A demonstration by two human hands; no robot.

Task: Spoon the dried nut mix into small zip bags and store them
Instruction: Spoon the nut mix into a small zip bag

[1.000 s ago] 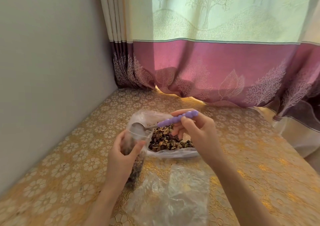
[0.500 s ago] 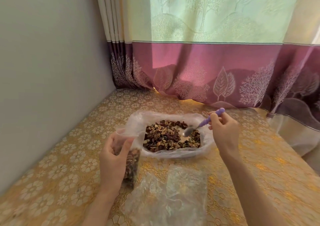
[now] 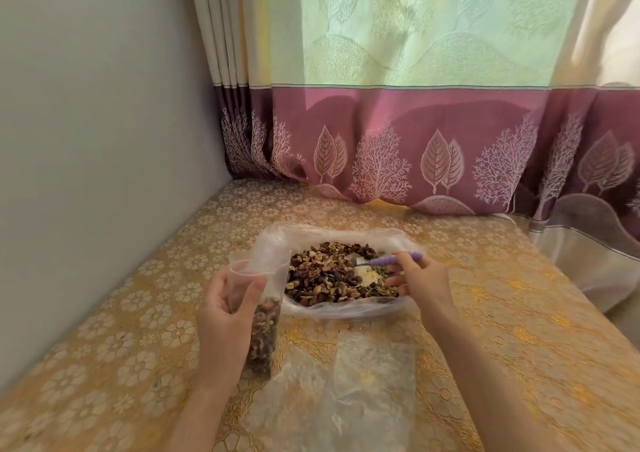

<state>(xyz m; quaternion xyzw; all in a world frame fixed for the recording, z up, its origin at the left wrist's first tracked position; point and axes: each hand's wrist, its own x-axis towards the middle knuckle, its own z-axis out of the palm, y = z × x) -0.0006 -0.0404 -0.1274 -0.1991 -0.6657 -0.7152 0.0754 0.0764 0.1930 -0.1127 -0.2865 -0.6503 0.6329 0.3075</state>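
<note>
Spoon (image 3: 384, 261) is back down in the nut mix (image 3: 332, 275), its bowl no longer over the small zip bag (image 3: 258, 307) as a second ago; another scoop seems under way; right hand (image 3: 420, 283) pinches the purple handle; left hand (image 3: 227, 320) holds the bag upright beside the big open bag (image 3: 346, 309) on the counter (image 3: 485, 295); the small bag looks roughly half full, clear, brown pieces packed low.
</note>
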